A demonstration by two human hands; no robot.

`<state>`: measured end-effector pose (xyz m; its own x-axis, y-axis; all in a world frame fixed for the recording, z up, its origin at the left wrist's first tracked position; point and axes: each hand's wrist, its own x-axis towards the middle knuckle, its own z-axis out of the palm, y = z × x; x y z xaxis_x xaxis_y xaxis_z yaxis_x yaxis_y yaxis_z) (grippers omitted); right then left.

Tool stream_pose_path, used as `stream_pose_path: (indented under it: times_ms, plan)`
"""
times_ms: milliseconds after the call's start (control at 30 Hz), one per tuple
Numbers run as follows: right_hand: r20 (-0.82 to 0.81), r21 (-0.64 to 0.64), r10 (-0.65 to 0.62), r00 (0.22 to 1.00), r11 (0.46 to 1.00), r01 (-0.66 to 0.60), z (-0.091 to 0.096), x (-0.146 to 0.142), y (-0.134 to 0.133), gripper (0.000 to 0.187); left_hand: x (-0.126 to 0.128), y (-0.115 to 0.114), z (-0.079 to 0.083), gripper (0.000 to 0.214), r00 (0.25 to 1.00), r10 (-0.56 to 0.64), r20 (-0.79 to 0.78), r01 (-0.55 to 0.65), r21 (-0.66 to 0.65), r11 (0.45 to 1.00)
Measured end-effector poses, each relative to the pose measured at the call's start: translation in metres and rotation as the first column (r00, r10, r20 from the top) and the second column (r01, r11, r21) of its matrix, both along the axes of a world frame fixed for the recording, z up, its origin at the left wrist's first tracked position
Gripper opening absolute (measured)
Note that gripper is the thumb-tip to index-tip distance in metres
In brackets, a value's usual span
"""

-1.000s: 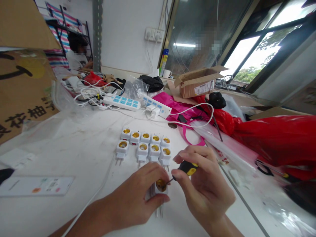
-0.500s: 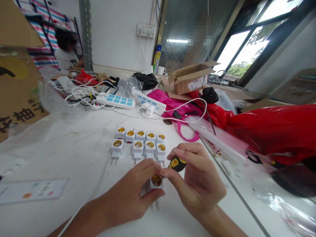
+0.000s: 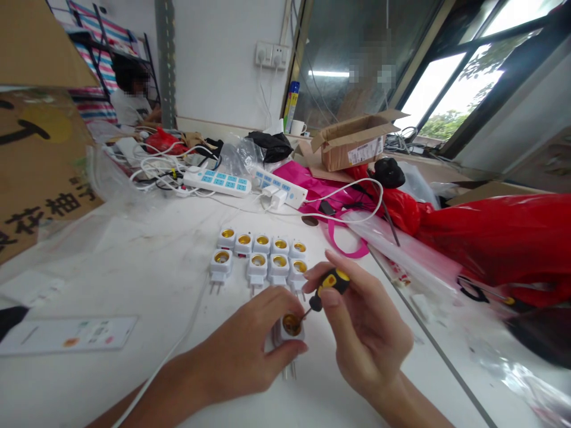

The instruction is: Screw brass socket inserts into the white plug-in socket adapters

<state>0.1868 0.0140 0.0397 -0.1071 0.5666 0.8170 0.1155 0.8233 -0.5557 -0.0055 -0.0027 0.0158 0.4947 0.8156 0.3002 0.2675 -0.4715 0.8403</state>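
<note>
My left hand [image 3: 254, 345] grips a white plug-in lamp socket [image 3: 292, 334], its brass-coloured threaded opening facing up and its two pins pointing toward me. In my right hand [image 3: 370, 339] is a short black-and-yellow screwdriver [image 3: 331, 286], held between thumb and fingers. The screwdriver's shaft slants down into the socket's opening; the tip is hidden inside. Just beyond my hands stand several more white lamp sockets [image 3: 259, 268] in two rows, with their brass openings upward.
Power strips [image 3: 217, 181] and tangled white cables lie at the back. A cardboard box [image 3: 352, 145] stands behind them, and red plastic bags [image 3: 499, 238] fill the right side. A printed card [image 3: 66, 334] lies at the left, near a large carton [image 3: 40, 172]. Farther off, a person [image 3: 131, 98] sits.
My right fingers have drawn back along the screwdriver, and its shaft now shows above the socket. The whole view has shifted slightly, so things appear farther right.
</note>
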Motion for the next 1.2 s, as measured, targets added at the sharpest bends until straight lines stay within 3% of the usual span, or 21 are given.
stream_pose_path:
  times_ms: [100, 200, 300, 500, 667, 867, 1200]
  plan:
    - [-0.057, -0.05, 0.028, 0.998, 0.998, -0.031, -0.001, -0.001, 0.0, 0.048, 0.0, 0.0, 0.003, 0.031, 1.0, 0.002, -0.016, -0.002, 0.007, 1.0]
    - [-0.058, 0.062, 0.026, 0.998, 0.998, -0.022, -0.004, -0.001, 0.006, 0.044, -0.001, 0.001, -0.001, 0.029, 0.999, 0.018, -0.044, -0.017, 0.026, 1.0]
    - [-0.025, 0.138, -0.029, 0.999, 0.99, 0.032, -0.006, 0.001, 0.009, 0.056, -0.003, 0.001, -0.008, 0.028, 0.998, 0.033, -0.058, -0.028, 0.083, 0.996]
    - [-0.002, -0.078, 0.01, 1.0, 0.997, -0.01, -0.005, 0.003, 0.0, 0.056, -0.004, 0.002, -0.008, 0.027, 0.998, 0.012, -0.066, -0.004, 0.125, 0.992]
    - [0.038, 0.092, 0.007, 0.999, 0.996, -0.01, -0.004, 0.004, 0.005, 0.063, -0.004, 0.003, -0.006, 0.025, 0.998, 0.012, -0.067, 0.0, 0.177, 0.984]
    - [0.001, -0.101, 0.014, 1.0, 0.995, -0.014, -0.007, 0.004, -0.001, 0.05, -0.004, 0.002, -0.005, 0.022, 0.996, 0.021, -0.086, -0.002, 0.22, 0.976]
    - [-0.044, -0.106, 0.035, 0.998, 0.994, -0.04, -0.009, 0.002, -0.003, 0.045, -0.004, 0.003, -0.01, 0.02, 0.996, 0.026, -0.085, -0.005, 0.247, 0.969]
